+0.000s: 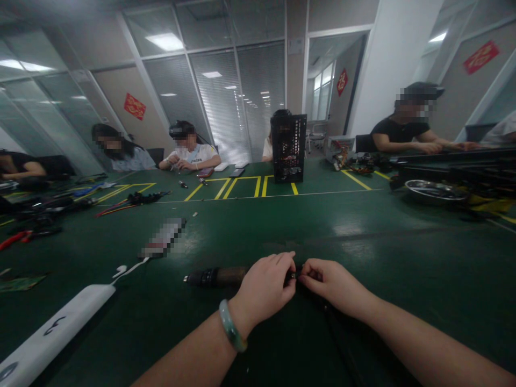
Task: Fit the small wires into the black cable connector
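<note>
A dark electric screwdriver (228,277) lies crosswise on the green table, its black nose and metal tip pointing left. Its rear part is hidden behind my left hand (268,282), which is closed near that end, thumb and fingers pinched together around a small dark part with a metallic glint. Facing it, my right hand (336,285) is also closed, its fingertips pinching the dark cable close to the tool's tail. From there the black cable (338,333) runs down toward the bottom edge, under my right forearm. A jade bangle (231,326) circles my left wrist.
On the left lie a white power bank (60,328) wired to a phone (163,238), a green circuit board (22,282) and bundled cables (137,199). A black computer case (287,148) stands at the far side. Metal parts (435,189) sit at right; several people work around the table.
</note>
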`<state>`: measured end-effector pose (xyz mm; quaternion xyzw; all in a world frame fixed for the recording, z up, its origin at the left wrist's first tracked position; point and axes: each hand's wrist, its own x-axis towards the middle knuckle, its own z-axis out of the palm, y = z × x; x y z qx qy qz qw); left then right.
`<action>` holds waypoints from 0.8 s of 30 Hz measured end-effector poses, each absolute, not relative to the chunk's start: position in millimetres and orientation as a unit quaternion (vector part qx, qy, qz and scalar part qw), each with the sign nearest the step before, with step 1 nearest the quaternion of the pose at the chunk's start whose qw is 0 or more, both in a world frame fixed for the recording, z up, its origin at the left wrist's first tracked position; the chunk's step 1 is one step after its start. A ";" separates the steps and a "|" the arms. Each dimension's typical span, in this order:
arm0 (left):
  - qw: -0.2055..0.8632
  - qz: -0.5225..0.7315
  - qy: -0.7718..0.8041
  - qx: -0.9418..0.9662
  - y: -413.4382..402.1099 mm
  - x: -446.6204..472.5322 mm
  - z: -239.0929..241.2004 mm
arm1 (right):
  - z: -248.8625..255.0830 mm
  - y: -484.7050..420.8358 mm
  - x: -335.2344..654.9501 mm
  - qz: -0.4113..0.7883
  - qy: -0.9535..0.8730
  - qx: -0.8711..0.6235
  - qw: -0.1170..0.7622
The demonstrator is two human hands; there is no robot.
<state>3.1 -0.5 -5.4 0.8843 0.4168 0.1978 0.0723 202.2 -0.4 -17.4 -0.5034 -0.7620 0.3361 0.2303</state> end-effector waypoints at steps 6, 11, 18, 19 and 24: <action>0.074 0.188 0.414 0.888 0.0 2.2 -4.4 | -15.1 -0.1 202.1 0.336 -0.763 -0.504 0.226; 0.074 0.191 0.415 0.887 -0.7 2.9 -2.3 | -15.3 -0.9 202.5 0.336 -0.763 -0.502 0.230; 0.083 0.197 0.421 0.882 -0.2 1.2 -3.5 | -14.2 -2.1 201.8 0.339 -0.759 -0.505 0.230; 0.083 0.196 0.419 0.883 0.1 1.1 -4.0 | -13.9 -2.1 201.8 0.338 -0.760 -0.505 0.230; 0.088 0.198 0.410 0.886 1.8 1.3 -5.8 | -13.7 -2.1 202.6 0.340 -0.760 -0.506 0.224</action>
